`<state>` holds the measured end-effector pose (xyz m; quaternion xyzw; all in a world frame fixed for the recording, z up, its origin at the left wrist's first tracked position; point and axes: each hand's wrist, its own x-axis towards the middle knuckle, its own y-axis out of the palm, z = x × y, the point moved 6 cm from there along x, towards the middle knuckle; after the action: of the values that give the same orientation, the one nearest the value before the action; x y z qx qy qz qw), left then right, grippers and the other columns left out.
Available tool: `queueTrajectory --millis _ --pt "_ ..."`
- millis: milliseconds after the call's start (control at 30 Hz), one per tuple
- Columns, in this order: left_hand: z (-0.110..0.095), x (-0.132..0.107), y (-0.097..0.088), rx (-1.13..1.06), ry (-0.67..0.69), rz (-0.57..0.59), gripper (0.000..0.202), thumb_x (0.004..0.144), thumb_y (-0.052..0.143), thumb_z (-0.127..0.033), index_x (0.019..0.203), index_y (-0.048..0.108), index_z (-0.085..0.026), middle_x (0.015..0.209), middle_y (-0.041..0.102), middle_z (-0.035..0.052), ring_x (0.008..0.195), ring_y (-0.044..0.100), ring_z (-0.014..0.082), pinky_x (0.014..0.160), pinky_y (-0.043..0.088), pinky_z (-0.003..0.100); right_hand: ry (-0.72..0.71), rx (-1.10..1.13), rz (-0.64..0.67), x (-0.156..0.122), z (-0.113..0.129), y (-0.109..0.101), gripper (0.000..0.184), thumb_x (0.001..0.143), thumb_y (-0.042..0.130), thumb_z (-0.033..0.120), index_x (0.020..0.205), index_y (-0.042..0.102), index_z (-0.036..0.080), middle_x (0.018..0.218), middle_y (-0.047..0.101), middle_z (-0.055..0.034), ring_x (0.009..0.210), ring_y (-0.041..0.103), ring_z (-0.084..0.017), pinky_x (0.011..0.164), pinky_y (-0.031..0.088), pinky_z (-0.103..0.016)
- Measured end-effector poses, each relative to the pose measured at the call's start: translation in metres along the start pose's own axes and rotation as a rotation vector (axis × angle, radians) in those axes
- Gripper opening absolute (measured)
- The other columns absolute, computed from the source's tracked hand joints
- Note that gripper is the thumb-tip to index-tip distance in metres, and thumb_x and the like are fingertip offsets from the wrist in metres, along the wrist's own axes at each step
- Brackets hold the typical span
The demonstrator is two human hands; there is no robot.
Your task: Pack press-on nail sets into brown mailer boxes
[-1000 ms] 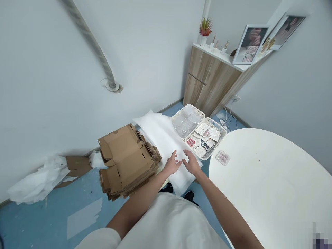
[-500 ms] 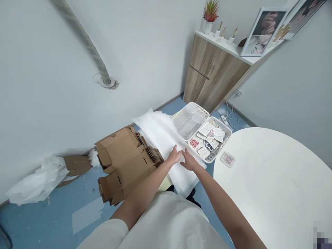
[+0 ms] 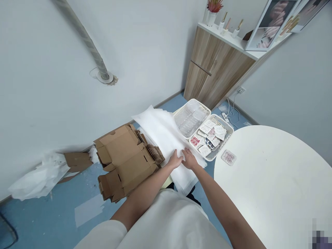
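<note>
My left hand (image 3: pixel 175 160) and my right hand (image 3: pixel 189 159) are close together, fingertips nearly meeting, over a stack of white foam packing sheets (image 3: pixel 158 128). Each thumb stands apart from its fingers, and nothing shows in either hand. I cannot tell whether the hands press on the sheets. Just beyond my right hand is a white basket (image 3: pixel 221 148) of printed cards, some with nail pictures. Beside it, another white basket (image 3: pixel 177 112) holds clear plastic cases (image 3: pixel 190 119). A stack of flattened brown cardboard boxes (image 3: pixel 124 148) lies left of the sheets.
A round white table (image 3: pixel 272 180) fills the right side, with a small clear case of pink press-on nails (image 3: pixel 228 157) near its edge. Behind the baskets stands a wood-grain cabinet (image 3: pixel 215 65). White plastic wrapping (image 3: pixel 41 178) lies by the left wall, and cables (image 3: pixel 233 112) run along the floor.
My hands have come slightly closer together over the foam sheets, and the left thumb sits a little lower. The view has shifted slightly; the baskets and boxes lie as before.
</note>
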<state>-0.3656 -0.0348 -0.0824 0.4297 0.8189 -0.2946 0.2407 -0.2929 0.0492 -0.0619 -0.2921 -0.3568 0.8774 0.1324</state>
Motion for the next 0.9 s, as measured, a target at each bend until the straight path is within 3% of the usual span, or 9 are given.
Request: queueTrajectory --millis 167,300,433,500,600,733,800,900 --pt "0.007 -0.001 0.002 -0.184 -0.058 -0.033 0.059 0.067 0.056 -0.027 0.122 0.037 -0.015 0.13 0.04 0.0114 0.119 0.037 0.0233 0.092 0.034 0.028 -0.107 0.152 0.118 -0.006 0.014 0.011 0.059 0.067 0.054 0.017 0.124 0.038 0.016 0.121 0.05 -0.0109 0.109 0.048 -0.022 0.09 0.038 -0.035" --pt "0.013 0.0 -0.003 -0.385 -0.11 -0.115 0.048 0.071 0.054 -0.027 0.116 0.043 -0.014 0.115 0.053 0.0132 0.096 0.055 0.0194 0.075 0.044 0.026 -0.213 0.23 0.038 -0.016 0.03 0.003 0.05 0.067 0.051 0.013 0.117 0.046 0.021 0.115 0.055 -0.0056 0.105 0.05 -0.02 0.09 0.038 -0.035" --pt "0.02 -0.002 -0.008 -0.476 -0.141 -0.186 0.027 0.072 0.054 -0.03 0.095 0.054 -0.016 0.09 0.06 0.0078 0.071 0.058 0.0134 0.056 0.044 0.022 -0.313 0.231 -0.044 -0.025 0.038 -0.003 0.035 0.07 0.048 0.014 0.102 0.056 0.023 0.113 0.055 -0.0042 0.104 0.05 -0.019 0.091 0.038 -0.036" --pt "0.022 -0.004 -0.008 -0.482 -0.141 -0.202 0.02 0.072 0.054 -0.029 0.086 0.055 -0.016 0.08 0.059 0.0046 0.062 0.055 0.0103 0.053 0.043 0.021 -0.257 0.193 -0.181 -0.026 0.032 -0.011 0.032 0.071 0.048 0.018 0.102 0.056 0.022 0.112 0.054 -0.0061 0.105 0.049 -0.02 0.091 0.037 -0.037" --pt "0.024 -0.006 -0.006 -0.48 -0.132 -0.203 0.017 0.072 0.053 -0.03 0.081 0.055 -0.016 0.072 0.057 0.002 0.056 0.051 0.0079 0.053 0.043 0.021 -0.122 0.133 -0.367 -0.024 0.021 -0.023 0.043 0.07 0.053 0.026 0.112 0.048 0.019 0.113 0.051 -0.0099 0.105 0.047 -0.023 0.088 0.038 -0.039" --pt "0.024 -0.009 -0.003 -0.476 -0.123 -0.193 0.019 0.073 0.051 -0.033 0.08 0.055 -0.016 0.069 0.056 0.0014 0.056 0.053 0.009 0.054 0.043 0.022 -0.041 0.134 -0.326 -0.017 0.021 -0.024 0.051 0.071 0.052 0.028 0.119 0.04 0.017 0.088 0.058 -0.0055 0.079 0.056 -0.019 0.073 0.044 -0.035" --pt "0.024 -0.011 -0.003 -0.471 -0.107 -0.191 0.021 0.075 0.049 -0.035 0.083 0.054 -0.016 0.072 0.058 0.0025 0.062 0.056 0.0106 0.058 0.044 0.023 -0.018 0.143 -0.326 -0.017 0.024 -0.026 0.045 0.073 0.048 0.027 0.116 0.042 0.017 0.076 0.058 -0.0027 0.069 0.055 -0.017 0.067 0.044 -0.032" --pt "0.021 -0.013 -0.003 -0.457 -0.051 -0.2 0.025 0.079 0.043 -0.037 0.093 0.051 -0.018 0.088 0.06 0.0054 0.074 0.059 0.0127 0.066 0.044 0.025 -0.085 0.133 -0.396 -0.024 0.035 -0.037 0.026 0.076 0.043 0.025 0.099 0.053 0.017 0.08 0.058 -0.0056 0.075 0.056 -0.017 0.068 0.043 -0.03"
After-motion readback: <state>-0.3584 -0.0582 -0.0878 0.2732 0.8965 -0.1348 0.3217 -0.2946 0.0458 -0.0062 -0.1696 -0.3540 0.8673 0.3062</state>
